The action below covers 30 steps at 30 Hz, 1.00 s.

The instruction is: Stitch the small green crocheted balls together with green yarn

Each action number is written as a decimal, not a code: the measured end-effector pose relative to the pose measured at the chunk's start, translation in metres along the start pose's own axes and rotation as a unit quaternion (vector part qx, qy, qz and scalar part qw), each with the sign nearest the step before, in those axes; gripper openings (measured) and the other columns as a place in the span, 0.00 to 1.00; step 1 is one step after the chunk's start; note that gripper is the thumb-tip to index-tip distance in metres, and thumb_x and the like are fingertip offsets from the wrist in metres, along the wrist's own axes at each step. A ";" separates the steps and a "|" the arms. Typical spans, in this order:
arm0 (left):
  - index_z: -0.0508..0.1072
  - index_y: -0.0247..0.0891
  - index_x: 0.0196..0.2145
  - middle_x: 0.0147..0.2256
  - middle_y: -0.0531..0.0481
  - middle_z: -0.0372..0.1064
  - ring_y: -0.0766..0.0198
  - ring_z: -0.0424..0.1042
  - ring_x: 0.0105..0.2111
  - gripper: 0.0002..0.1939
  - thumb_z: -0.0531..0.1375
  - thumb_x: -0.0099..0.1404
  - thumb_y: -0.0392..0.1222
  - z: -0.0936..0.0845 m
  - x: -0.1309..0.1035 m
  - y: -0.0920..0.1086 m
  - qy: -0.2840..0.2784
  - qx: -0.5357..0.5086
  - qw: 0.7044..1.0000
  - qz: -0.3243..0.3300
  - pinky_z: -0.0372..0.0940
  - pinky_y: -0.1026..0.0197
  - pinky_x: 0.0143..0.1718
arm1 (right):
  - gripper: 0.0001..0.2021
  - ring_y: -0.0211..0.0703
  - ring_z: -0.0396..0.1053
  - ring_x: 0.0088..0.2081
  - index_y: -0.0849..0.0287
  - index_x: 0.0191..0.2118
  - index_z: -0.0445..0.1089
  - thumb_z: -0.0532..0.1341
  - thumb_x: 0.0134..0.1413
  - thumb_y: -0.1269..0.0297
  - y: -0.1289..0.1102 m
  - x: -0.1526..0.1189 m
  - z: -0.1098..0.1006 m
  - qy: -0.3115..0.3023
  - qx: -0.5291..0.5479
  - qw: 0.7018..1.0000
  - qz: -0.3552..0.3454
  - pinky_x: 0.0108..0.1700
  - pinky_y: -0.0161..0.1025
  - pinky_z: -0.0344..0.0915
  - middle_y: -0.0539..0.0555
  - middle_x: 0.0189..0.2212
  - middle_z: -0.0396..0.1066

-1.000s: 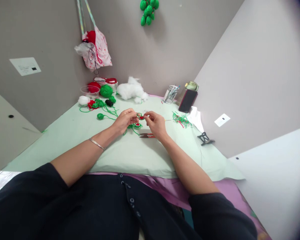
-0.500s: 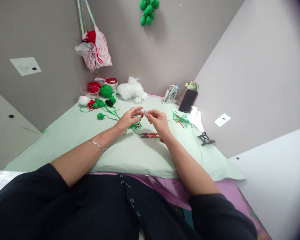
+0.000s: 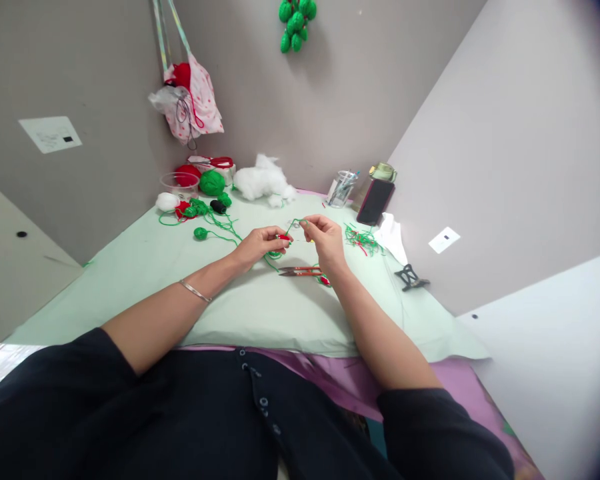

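Between the thumb and fingers of my left hand is a small red and green crochet piece. A strand of green yarn rises from it to my right hand, whose thumb and forefinger are pinched on it. Below my hands lie orange-handled thread snips, their blades pointing left. Another small red and green crochet piece rests by the handles, partly hidden by my right wrist. More green yarn lies under my left hand.
Yarn balls, a clear tub and white stuffing stand at the back. A pen cup, a phone, yarn scraps and a black claw clip sit to the right.
My left fingers have closed lower around the crochet piece, which has turned. My right hand has moved slightly right, stretching the green strand between the hands.
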<state>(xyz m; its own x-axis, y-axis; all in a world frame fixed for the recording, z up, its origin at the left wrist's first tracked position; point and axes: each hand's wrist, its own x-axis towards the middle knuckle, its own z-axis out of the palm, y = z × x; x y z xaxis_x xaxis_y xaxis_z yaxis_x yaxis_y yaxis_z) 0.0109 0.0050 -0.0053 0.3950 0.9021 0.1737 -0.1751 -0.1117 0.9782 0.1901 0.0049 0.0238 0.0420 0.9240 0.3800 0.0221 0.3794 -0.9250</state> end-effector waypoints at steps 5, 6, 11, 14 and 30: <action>0.79 0.38 0.35 0.31 0.50 0.73 0.64 0.72 0.31 0.17 0.73 0.52 0.51 0.000 0.000 -0.001 -0.002 0.016 1.000 0.000 0.66 0.58 0.42 | 0.09 0.35 0.59 0.24 0.57 0.29 0.73 0.66 0.47 0.57 -0.001 0.000 -0.001 0.006 -0.019 1.000 -0.003 0.30 0.36 0.59 0.46 0.20 0.64; 0.79 0.37 0.35 0.31 0.49 0.74 0.64 0.72 0.31 0.16 0.72 0.53 0.50 0.000 0.000 -0.001 -0.004 0.019 1.000 0.000 0.66 0.58 0.41 | 0.09 0.35 0.59 0.24 0.57 0.29 0.72 0.66 0.47 0.57 -0.002 -0.001 -0.001 0.006 -0.023 1.000 -0.003 0.30 0.36 0.59 0.46 0.20 0.64; 0.79 0.37 0.35 0.31 0.48 0.75 0.64 0.72 0.31 0.16 0.72 0.53 0.49 0.001 -0.001 0.000 -0.014 0.031 0.999 -0.008 0.64 0.59 0.40 | 0.09 0.35 0.59 0.24 0.57 0.29 0.72 0.66 0.47 0.57 -0.005 -0.002 -0.001 0.012 -0.026 1.000 -0.004 0.30 0.36 0.60 0.46 0.20 0.63; 0.79 0.36 0.34 0.31 0.48 0.75 0.64 0.72 0.32 0.15 0.71 0.52 0.49 0.002 -0.001 0.000 -0.020 0.033 0.999 -0.017 0.64 0.59 0.40 | 0.09 0.35 0.59 0.24 0.57 0.29 0.72 0.66 0.47 0.57 -0.006 -0.002 -0.001 0.014 -0.025 1.000 -0.004 0.30 0.36 0.60 0.45 0.19 0.62; 0.80 0.37 0.35 0.37 0.48 0.77 0.61 0.73 0.39 0.14 0.72 0.52 0.44 0.003 -0.002 -0.001 -0.090 0.048 0.993 -0.053 0.64 0.57 0.47 | 0.09 0.35 0.59 0.24 0.58 0.29 0.72 0.65 0.48 0.57 -0.006 -0.002 -0.002 0.016 -0.017 1.000 -0.020 0.30 0.36 0.60 0.46 0.20 0.63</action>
<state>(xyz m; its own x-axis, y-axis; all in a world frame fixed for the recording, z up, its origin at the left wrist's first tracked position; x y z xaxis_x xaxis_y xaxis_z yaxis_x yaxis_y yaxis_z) 0.0128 0.0023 -0.0067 0.5631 0.8227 0.0778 -0.0396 -0.0672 0.9970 0.1921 0.0011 0.0285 0.0726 0.9063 0.4163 0.0582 0.4129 -0.9089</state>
